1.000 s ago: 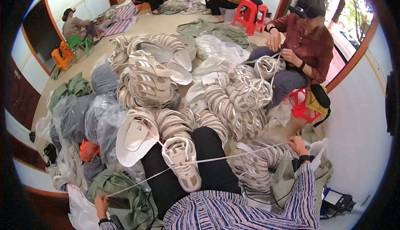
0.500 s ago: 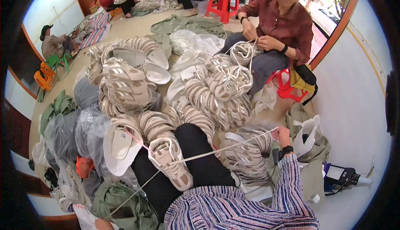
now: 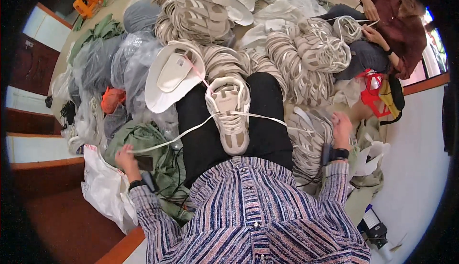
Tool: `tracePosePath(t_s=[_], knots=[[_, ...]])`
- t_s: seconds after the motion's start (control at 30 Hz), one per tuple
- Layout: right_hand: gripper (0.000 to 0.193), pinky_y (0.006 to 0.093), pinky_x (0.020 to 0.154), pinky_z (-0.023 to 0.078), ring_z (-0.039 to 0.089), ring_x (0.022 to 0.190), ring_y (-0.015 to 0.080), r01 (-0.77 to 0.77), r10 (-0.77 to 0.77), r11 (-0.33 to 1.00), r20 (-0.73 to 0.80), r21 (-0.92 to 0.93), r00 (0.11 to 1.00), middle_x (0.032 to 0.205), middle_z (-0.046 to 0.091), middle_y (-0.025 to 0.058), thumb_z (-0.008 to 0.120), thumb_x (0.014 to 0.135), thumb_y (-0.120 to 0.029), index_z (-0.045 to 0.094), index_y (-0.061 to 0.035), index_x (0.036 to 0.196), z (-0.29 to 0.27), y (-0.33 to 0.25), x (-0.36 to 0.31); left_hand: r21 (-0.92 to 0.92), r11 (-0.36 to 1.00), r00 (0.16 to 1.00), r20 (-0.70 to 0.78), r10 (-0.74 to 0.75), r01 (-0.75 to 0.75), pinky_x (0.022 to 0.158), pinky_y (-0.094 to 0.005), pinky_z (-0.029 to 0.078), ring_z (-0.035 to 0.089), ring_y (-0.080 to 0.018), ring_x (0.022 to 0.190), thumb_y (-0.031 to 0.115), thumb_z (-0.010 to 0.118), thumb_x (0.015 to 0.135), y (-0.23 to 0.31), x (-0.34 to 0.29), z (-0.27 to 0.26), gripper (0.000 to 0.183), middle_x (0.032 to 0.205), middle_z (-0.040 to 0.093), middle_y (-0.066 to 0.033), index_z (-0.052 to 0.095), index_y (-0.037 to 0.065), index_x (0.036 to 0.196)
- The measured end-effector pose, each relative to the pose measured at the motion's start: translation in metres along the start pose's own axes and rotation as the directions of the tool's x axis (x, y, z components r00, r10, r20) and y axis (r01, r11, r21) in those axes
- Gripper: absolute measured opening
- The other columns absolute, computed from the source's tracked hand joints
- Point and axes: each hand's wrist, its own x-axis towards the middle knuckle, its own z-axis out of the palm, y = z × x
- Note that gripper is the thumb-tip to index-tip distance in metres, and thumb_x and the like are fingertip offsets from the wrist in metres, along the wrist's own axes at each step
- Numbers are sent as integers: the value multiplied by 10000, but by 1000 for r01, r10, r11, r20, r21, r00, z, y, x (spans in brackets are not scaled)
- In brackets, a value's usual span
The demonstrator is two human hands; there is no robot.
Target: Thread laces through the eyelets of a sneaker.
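Observation:
A beige and white sneaker [image 3: 228,102] rests on my lap between my black-trousered thighs, toe toward me. Its pale shoelace [image 3: 191,129] spreads out to both sides from the lacing. At the left, my left hand [image 3: 125,159] is closed on one lace end, above a green cloth bag. My right hand [image 3: 342,127], slightly blurred, is raised beside a stack of shoe uppers [image 3: 310,144]. The other lace end hangs slack short of its loosely parted fingers. A pink cord runs from the sneaker to a white-lined shoe upper [image 3: 177,70] beside my left knee.
Piles of beige sneaker uppers [image 3: 191,15] lie ahead of me. Plastic-wrapped bundles [image 3: 136,58] and a green bag [image 3: 148,144] crowd the left. A co-worker [image 3: 392,29] handles a shoe at the far right, near a red stool [image 3: 373,94]. A white wall is at the right.
My view has tilted down. The lace, earlier pulled taut to both sides, now sags. My right hand has come away from its lace end; my left hand is now fully in view.

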Motion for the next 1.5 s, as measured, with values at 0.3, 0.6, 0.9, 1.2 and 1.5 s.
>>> tracePosePath(t_s=[0.3,0.6,0.9,1.2,1.5], knots=[[170,262,594,500,643,664,142,429,90,722,688,-543,720,703,643,116,553,874,-133,595,27,913,245,23,-138,115,651,348,906,241,-750,569,-272,438,565,-177,628,112,603,845,50,-243,215,119,789,610,-78,642,19,909],[164,347,531,489,632,555,270,390,235,652,663,-650,710,655,615,176,523,858,-137,585,13,883,244,32,-151,168,458,297,928,225,-873,587,-376,459,590,-317,673,123,592,833,45,-254,226,94,762,592,-134,617,41,872],[135,478,609,448,568,685,418,679,18,477,779,-558,627,701,570,232,503,861,-137,519,-8,825,250,32,-154,190,292,235,964,127,-937,564,-430,456,585,-337,655,160,553,843,49,-261,233,128,705,573,-134,545,48,781],[125,460,581,465,598,668,376,823,-35,242,843,-513,536,689,583,192,473,837,-121,497,-15,777,257,36,-159,182,253,225,962,154,-950,572,-430,454,576,-351,656,135,563,834,40,-265,235,110,712,568,-150,544,32,800],[166,465,553,459,604,617,357,919,44,79,922,-386,384,622,587,160,545,800,-112,470,-14,909,263,27,-148,180,581,353,914,199,-794,594,-368,448,575,-299,659,108,628,785,37,-257,236,117,730,576,-149,596,2,824]])
